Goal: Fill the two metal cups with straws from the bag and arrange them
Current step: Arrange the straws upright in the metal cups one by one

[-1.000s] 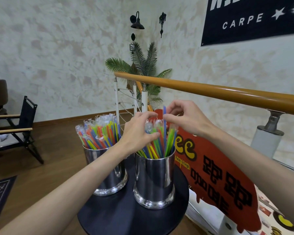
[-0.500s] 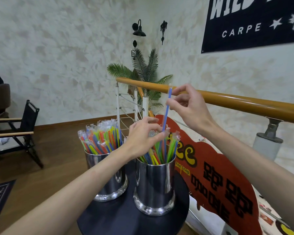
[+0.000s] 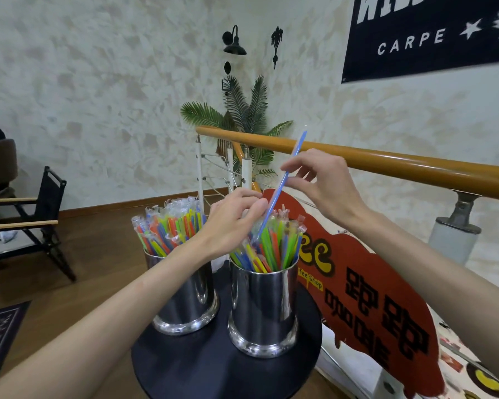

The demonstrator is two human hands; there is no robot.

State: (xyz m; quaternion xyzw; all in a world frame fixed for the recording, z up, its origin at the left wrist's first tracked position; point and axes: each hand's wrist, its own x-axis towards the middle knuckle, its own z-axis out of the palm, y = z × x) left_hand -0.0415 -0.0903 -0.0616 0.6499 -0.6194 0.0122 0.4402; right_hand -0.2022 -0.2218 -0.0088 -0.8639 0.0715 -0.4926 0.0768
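Since half a second ago the blue straw [image 3: 283, 188] has tipped from nearly upright to a clear lean, its top end now up and to the right across the wooden handrail [image 3: 386, 165], and the right hand [image 3: 323, 185] has slid lower along it. That hand pinches the straw's middle between thumb and fingertips. The straw's lower end dips among the wrapped straws [image 3: 274, 243] standing in the right metal cup [image 3: 264, 309]. The left hand [image 3: 231, 223] rests over the near-left part of that same bunch, its curled fingers pressed against the wrapper tops and its fingertips touching the blue straw; whether it actually grips any of them I cannot tell.

The left metal cup [image 3: 186, 300] stands just beside the right one, packed with its own bundle of straws [image 3: 167, 226] in orange, blue, yellow and green, fanned toward the left. Both cups sit on a small round black table [image 3: 213, 370].

Behind the table leans a red coffee shop sign [image 3: 372, 298] with black and yellow lettering. A palm plant [image 3: 242, 116] stands in the corner past the rail, a black wall lamp [image 3: 234, 41] hangs above it, and a dark banner [image 3: 427, 33] reading CARPE covers the upper right wall. A black folding chair [image 3: 41, 214] sits at the left on the wood floor.
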